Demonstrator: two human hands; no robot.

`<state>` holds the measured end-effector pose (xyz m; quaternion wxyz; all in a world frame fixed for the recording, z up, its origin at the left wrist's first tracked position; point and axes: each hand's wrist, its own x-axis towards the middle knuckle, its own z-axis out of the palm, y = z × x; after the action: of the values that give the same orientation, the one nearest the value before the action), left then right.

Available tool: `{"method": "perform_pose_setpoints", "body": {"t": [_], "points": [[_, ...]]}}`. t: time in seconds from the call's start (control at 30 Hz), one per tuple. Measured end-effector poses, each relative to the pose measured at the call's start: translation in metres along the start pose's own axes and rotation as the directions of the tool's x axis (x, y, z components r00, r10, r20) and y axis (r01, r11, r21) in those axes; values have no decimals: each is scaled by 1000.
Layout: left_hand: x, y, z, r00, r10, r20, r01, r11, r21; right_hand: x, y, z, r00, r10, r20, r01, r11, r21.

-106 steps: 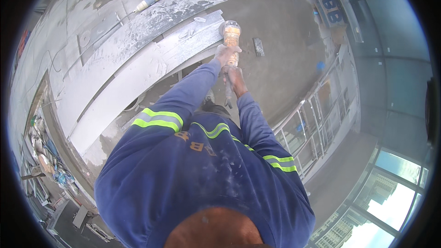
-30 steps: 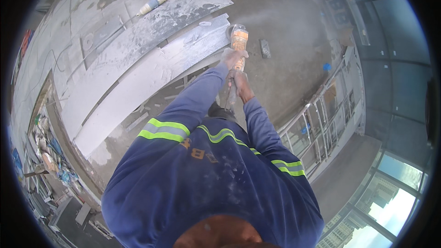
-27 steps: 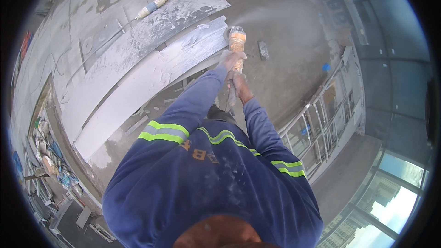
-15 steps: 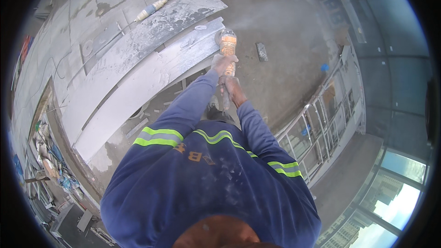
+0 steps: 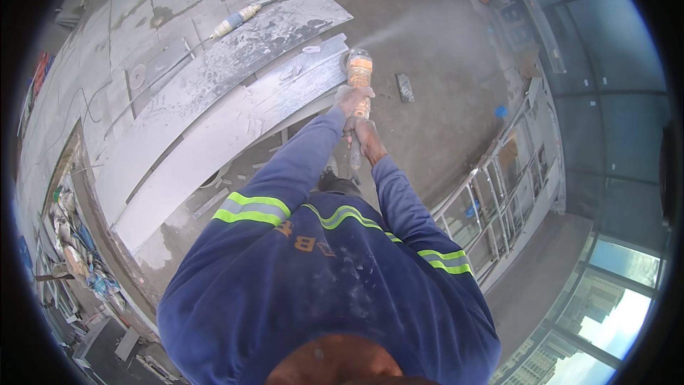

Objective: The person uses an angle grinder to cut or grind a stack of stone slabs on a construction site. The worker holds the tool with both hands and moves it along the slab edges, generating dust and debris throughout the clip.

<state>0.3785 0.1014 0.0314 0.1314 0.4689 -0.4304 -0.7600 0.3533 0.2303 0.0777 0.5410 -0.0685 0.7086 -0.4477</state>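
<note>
An orange angle grinder [image 5: 360, 75], coated in pale dust, is held in both my hands at the right end of a long grey slab [image 5: 313, 68]. Its disc sits against the slab's end edge, and a plume of dust sprays from there to the upper right. My left hand [image 5: 351, 98] is wrapped round the grinder's body. Closer to me, my right hand [image 5: 367, 139] grips the rear handle. Its fingertips are partly hidden. A small pale piece [image 5: 311, 49] lies on top of the slab.
Behind lies a second, dust-mottled slab [image 5: 285, 36] with a white-and-blue corded power tool [image 5: 235, 20] on it. A small stone offcut [image 5: 405, 88] rests on the floor to the right. A metal ladder-like frame [image 5: 491, 185] stands along the glass wall. Debris fills a floor opening [image 5: 78, 242] at left.
The grinder and both hands have shifted slightly right and down in the picture, still at the slab's end. The dust plume has become narrower and more distinct.
</note>
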Motion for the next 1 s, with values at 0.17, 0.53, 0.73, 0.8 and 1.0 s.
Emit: {"method": "perform_pose_setpoints", "body": {"t": [0.17, 0.53, 0.73, 0.8, 1.0], "points": [[-28, -10, -21, 1000, 23, 8, -22, 987, -159, -18, 16, 19, 998, -43, 54, 42, 999, 25], [-93, -1, -57, 999, 11, 38, -7, 992, -123, -44, 43, 52, 999, -8, 50, 7, 1000, 25], [-73, -11, -39, 999, 50, 5, -50, 997, -53, -52, 32, 40, 1000, 22, 20, -24, 996, 89], [-51, -32, -29, 998, 47, -33, -47, 999, -21, -52, 30, 25, 999, 16, 32, -18, 998, 56], [-36, -29, -9, 996, 10, -91, -2, 997, 81, -39, 23, 3, 998, 16, 62, -22, 995, 92]]}}
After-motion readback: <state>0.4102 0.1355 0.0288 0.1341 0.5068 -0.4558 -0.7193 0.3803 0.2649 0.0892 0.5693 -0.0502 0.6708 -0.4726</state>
